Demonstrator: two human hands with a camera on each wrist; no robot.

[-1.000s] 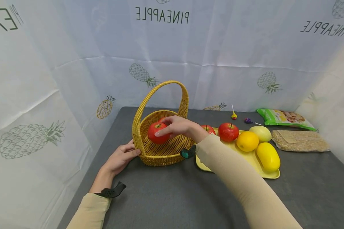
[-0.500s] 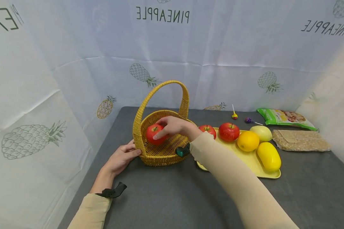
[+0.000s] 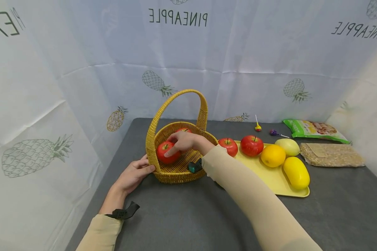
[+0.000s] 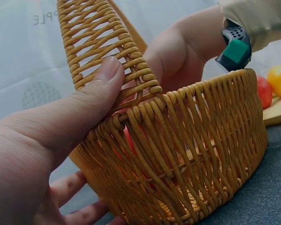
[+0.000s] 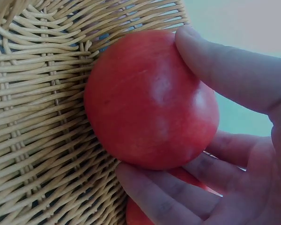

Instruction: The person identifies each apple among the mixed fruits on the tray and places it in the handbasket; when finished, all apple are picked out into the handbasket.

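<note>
Reaching into the basket (image 3: 176, 167), our right hand (image 3: 188, 142) grips an apple (image 3: 167, 152), fingers curled round it; the right wrist view shows the thumb (image 5: 225, 75) over its top and the fingers (image 5: 164, 201) under it, with the fruit pressed against the woven wall (image 5: 33, 117). The apple sits low inside the basket, on the side nearest our left hand. A second apple (image 3: 183, 130) shows just beyond the right hand, deeper in the basket, and a red patch (image 5: 140, 213) shows under the right fingers.

Our left hand (image 3: 132, 174) holds the basket at its near left side. In the left wrist view the thumb (image 4: 96, 89) presses on the foot of the handle (image 4: 107, 51) while the fingers (image 4: 79, 206) curl under the outside of the wall, so this hand is closed round the rim.

To the right of our right forearm lies a tray (image 3: 270, 176) with two more apples (image 3: 228, 146) (image 3: 252, 145), an orange (image 3: 272, 155), a pale fruit (image 3: 287, 146) and a yellow fruit (image 3: 296, 172). Farther right lie a green packet (image 3: 312, 129) and a grain bag (image 3: 331, 154); two lollipops (image 3: 257, 127) (image 3: 274, 132) rest beyond the tray.
</note>
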